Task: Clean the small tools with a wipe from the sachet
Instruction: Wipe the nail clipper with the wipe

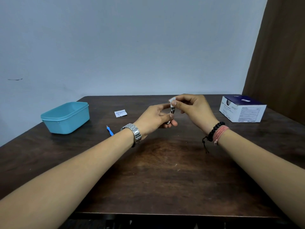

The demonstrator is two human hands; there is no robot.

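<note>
Just above the centre of the frame, the left hand (154, 117) grips a small silver metal tool (171, 114), its lower end pinched between thumb and curled fingers so the shaft rises tilted towards the upper right. What kind of tool it is cannot be told. The right hand (192, 109) pinches a small white folded wipe (172, 101) between thumb and forefinger against the tool's upper end.

To the left of the hands, a torn white printed sachet (120, 113) lies flat on the dark brown wooden table (165, 171). Lower left of it rests a small blue-handled pick tool (110, 130). A lidded teal plastic container (65, 117) sits at the left of the frame, and a white and navy cardboard box (242, 108) at the right. A pale blue-grey wall (132, 47) fills the upper frame, with a brown curtain (280, 63) at the right edge.
</note>
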